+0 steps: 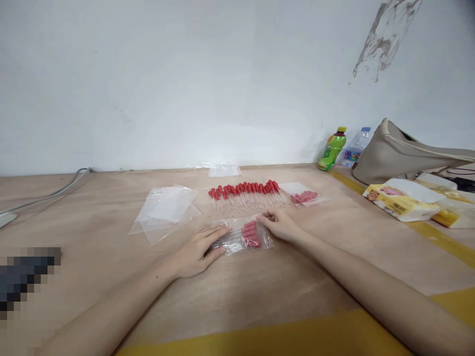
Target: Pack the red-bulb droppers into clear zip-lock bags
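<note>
In front of me lies a clear plastic bag [237, 242] holding several glass droppers [251, 234] with red bulbs, which point right. My left hand [200, 251] rests at the bag's left end, fingers stretched out and thumb apart. My right hand [277, 223] has its fingers closed at the bag's upper right edge. Just beyond, a long row of loose droppers [245, 189] lies side by side, red bulbs away from me. Right of that row sits another plastic bag [295, 188] with red-bulbed pieces in it.
Flat empty plastic bags [166, 206] are stacked on the left, and another bag [224, 171] lies by the wall. To the right are a green bottle [333, 150], a clear bottle [356, 147], a beige bag [386, 148] and a tissue pack [403, 200]. A grey cable [63, 189] runs left.
</note>
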Action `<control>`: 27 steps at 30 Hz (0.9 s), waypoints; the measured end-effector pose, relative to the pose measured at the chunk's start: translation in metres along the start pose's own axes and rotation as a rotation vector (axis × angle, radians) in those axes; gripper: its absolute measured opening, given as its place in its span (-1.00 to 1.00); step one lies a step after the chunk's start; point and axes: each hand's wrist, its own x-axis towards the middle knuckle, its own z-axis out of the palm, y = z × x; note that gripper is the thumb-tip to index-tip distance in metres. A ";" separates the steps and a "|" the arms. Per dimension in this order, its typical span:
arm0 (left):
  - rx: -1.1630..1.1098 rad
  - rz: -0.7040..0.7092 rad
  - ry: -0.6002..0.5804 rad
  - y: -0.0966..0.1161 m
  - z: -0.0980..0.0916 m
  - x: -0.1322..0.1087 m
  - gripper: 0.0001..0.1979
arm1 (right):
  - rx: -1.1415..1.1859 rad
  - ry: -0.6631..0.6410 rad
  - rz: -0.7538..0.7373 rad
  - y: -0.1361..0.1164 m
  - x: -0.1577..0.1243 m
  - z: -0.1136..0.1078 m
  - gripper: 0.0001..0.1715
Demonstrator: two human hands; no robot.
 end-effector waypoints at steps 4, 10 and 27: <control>-0.059 0.011 0.010 0.000 -0.001 0.000 -0.53 | 0.176 -0.170 0.041 -0.013 -0.009 0.002 -0.67; -0.140 -0.234 0.356 0.001 -0.004 -0.001 -0.61 | 0.658 -0.193 0.163 -0.026 -0.017 0.002 -0.62; -1.263 -0.649 0.678 0.020 0.007 0.010 -0.66 | 0.795 -0.515 0.196 -0.040 -0.037 0.027 -0.71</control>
